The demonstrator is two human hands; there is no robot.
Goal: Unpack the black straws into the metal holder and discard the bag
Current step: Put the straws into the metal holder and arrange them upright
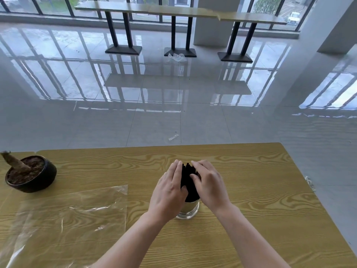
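Observation:
A bundle of black straws (188, 182) stands upright in the shiny metal holder (188, 209) near the middle of the wooden table (251, 190). My left hand (170, 188) presses flat against the bundle's left side. My right hand (208, 182) cups its right side and top, fingers curled over the straw tips. Both hands hide most of the straws and the holder's rim. The clear plastic bag (73, 215) lies flat and empty on the table to the left, apart from both hands.
A dark round pot (31, 175) with soil and a cut stump stands at the table's left. The table's far edge and right corner border a glossy tiled floor, where plastic scraps (173, 137) lie. High tables stand by the windows far off.

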